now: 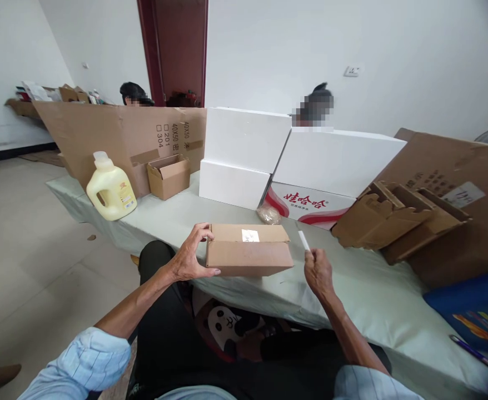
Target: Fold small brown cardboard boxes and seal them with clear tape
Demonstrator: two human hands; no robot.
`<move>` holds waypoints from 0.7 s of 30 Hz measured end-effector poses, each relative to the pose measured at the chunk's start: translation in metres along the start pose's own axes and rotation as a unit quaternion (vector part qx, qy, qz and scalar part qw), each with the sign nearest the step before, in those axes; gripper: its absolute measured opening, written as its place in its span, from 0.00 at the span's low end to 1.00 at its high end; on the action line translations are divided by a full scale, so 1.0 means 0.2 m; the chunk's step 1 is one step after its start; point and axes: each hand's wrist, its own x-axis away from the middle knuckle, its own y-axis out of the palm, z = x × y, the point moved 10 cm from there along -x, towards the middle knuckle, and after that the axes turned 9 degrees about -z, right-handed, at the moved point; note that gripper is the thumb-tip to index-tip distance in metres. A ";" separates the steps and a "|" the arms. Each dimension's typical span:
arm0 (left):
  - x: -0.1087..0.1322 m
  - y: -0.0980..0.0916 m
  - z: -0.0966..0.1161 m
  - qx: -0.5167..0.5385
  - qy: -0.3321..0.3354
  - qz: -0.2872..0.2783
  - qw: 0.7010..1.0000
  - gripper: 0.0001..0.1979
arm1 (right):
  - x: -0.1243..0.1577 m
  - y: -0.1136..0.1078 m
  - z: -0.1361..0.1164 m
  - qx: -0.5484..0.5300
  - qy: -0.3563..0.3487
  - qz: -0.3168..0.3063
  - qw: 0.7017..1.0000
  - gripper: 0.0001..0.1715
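Observation:
A closed brown cardboard box with a small white label on its lid lies at the near edge of the cloth-covered table. My left hand grips the box's left end, thumb against the front face and fingers over the top. My right hand is just right of the box, closed on a small white strip that sticks up from the fingers.
A yellow jug and a small open carton stand at the back left. White foam boxes, a red-printed carton and flattened cardboard line the back. Two people sit behind them. A pen lies far right.

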 end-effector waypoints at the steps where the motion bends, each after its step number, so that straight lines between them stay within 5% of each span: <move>1: 0.00 0.00 0.01 -0.010 0.010 0.003 1.000 0.37 | 0.03 -0.05 -0.03 -0.017 -0.016 0.018 1.000 0.21; 5: 0.01 0.00 0.05 -0.047 0.021 0.000 0.999 0.37 | 0.20 -0.28 -0.33 -0.110 -0.190 0.057 0.974 0.25; 10: 0.02 0.01 0.10 -0.067 0.036 -0.011 0.997 0.36 | 0.45 -0.40 -0.71 -0.078 -0.367 -0.016 0.927 0.18; 15: 0.03 0.01 0.14 -0.068 0.054 -0.018 0.996 0.36 | 0.55 -0.41 -0.84 -0.016 -0.429 -0.044 0.902 0.18; 21: 0.04 0.01 0.15 -0.073 0.062 -0.024 0.995 0.37 | 0.58 -0.44 -0.88 0.035 -0.475 -0.003 0.879 0.18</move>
